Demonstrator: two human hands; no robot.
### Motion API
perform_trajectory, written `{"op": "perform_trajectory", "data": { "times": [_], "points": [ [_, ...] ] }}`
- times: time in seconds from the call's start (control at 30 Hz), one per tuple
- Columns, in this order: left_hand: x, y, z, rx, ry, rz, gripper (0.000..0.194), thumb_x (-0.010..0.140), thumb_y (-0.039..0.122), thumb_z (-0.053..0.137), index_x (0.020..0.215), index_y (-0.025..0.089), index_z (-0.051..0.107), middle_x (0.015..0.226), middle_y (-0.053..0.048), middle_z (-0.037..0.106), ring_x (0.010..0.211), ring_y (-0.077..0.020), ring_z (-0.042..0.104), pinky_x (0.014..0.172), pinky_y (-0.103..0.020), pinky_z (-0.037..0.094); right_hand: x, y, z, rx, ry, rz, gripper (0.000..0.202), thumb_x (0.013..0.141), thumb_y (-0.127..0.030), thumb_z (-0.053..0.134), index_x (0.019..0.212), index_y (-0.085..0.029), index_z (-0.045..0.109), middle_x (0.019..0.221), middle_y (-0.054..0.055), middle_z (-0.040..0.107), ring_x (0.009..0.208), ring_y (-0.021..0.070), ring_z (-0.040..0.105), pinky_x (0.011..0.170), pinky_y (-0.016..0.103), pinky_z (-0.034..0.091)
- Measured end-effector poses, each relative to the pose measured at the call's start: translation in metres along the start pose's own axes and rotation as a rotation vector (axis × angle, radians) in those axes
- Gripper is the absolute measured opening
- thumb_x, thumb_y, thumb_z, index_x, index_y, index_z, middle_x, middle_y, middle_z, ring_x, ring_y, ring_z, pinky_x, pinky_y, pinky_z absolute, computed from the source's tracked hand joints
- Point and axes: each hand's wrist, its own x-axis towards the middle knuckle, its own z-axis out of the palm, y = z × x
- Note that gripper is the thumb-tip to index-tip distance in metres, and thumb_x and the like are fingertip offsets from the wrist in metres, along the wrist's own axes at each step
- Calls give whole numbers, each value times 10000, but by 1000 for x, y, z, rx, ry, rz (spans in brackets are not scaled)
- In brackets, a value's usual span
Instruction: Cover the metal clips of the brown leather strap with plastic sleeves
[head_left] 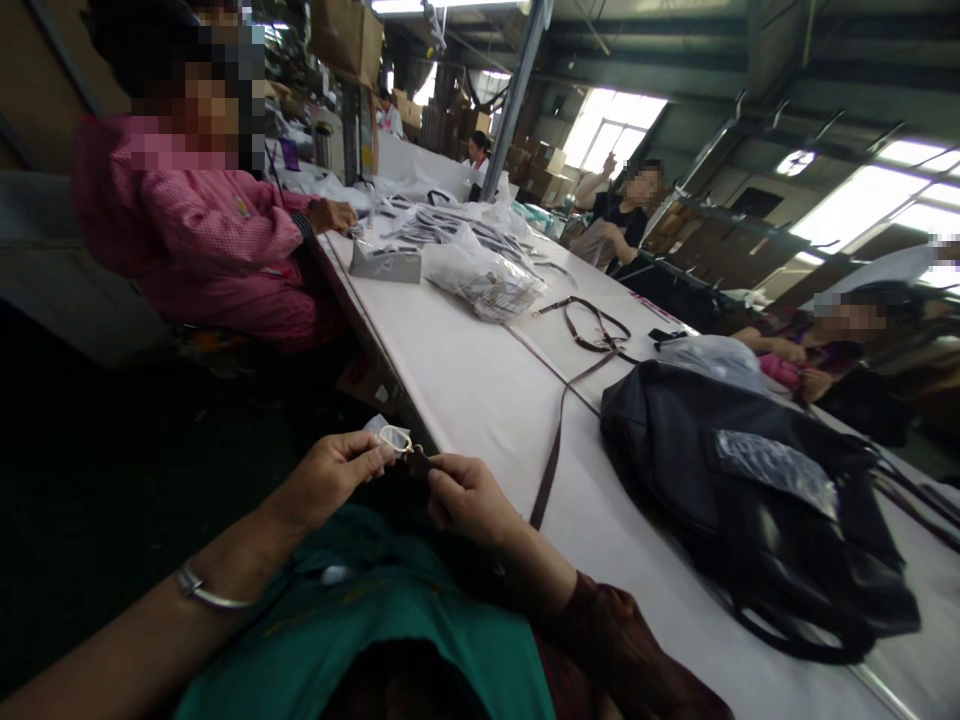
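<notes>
Close to the table's near-left edge, my left hand (337, 475) pinches a pale gold metal ring (395, 437). A bit of clear plastic (377, 424) shows beside the ring at my fingertips. My right hand (469, 495) grips a small dark brown strap end (418, 461), which appears joined to the ring by metal hardware; its exact shape is too small to make out. A long dark brown strap (553, 460) runs across the table to the right of my right hand, its near end dropping out of sight behind that arm.
On the white table (465, 370) lie a black bag (675, 450) at right, a coiled strap (592, 325), a plastic bag of parts (487, 280) and a grey box (386, 264). A co-worker in pink (217, 240) sits at left; others sit along the far side.
</notes>
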Motion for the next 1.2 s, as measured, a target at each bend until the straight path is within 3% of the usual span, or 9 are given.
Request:
{"op": "perform_trajectory", "data": {
  "times": [0.2, 0.33, 0.53, 0.63, 0.77, 0.93, 1.2],
  "points": [
    [-3, 0, 8, -51, -93, -97, 417, 770, 569, 713, 764, 152, 699, 640, 12, 538, 612, -109, 438, 581, -229, 352, 3, 3, -4, 369, -154, 4, 470, 916, -417, 584, 1309, -158, 574, 604, -43, 592, 350, 63, 407, 337, 184, 271],
    [-3, -7, 13, -147, -82, -174, 424, 734, 570, 739, 789, 153, 690, 622, 24, 521, 575, -100, 411, 553, -229, 323, 10, 12, -1, 523, -197, 75, 523, 879, -396, 625, 1341, -162, 551, 513, -85, 508, 308, 64, 339, 315, 192, 267],
    [-2, -11, 20, 8, 13, -198, 478, 746, 632, 676, 732, 154, 664, 617, 7, 551, 559, -118, 438, 527, -245, 326, 13, 17, 11, 509, -65, 111, 490, 829, -375, 662, 1267, -178, 565, 490, -99, 511, 302, 61, 338, 311, 178, 250],
    [-1, -13, 22, 248, 132, -117, 466, 779, 635, 651, 757, 170, 672, 658, -4, 599, 607, -143, 508, 554, -253, 378, 13, 14, 15, 464, 22, 132, 477, 820, -382, 645, 1244, -177, 570, 478, -99, 518, 299, 65, 361, 316, 173, 248],
    [-1, -14, 26, 494, 372, 170, 336, 818, 515, 676, 849, 182, 653, 801, -30, 646, 730, -173, 593, 668, -271, 471, 12, 12, 18, 482, 64, 114, 455, 802, -373, 635, 1210, -179, 579, 469, -101, 512, 287, 68, 348, 300, 174, 249],
    [-4, -8, 33, 492, 235, 312, 232, 885, 377, 600, 991, 181, 664, 944, -60, 668, 820, -181, 639, 701, -272, 519, 11, 15, 19, 472, 85, 70, 416, 826, -376, 620, 1185, -167, 598, 471, -100, 505, 294, 71, 353, 294, 179, 237],
    [-4, -4, 34, 644, 281, 340, 208, 866, 356, 619, 944, 175, 685, 909, -58, 692, 803, -186, 655, 749, -296, 522, 14, 20, 24, 332, 120, 11, 392, 866, -400, 589, 1186, -172, 596, 469, -96, 518, 315, 75, 381, 315, 181, 257]
  ]
}}
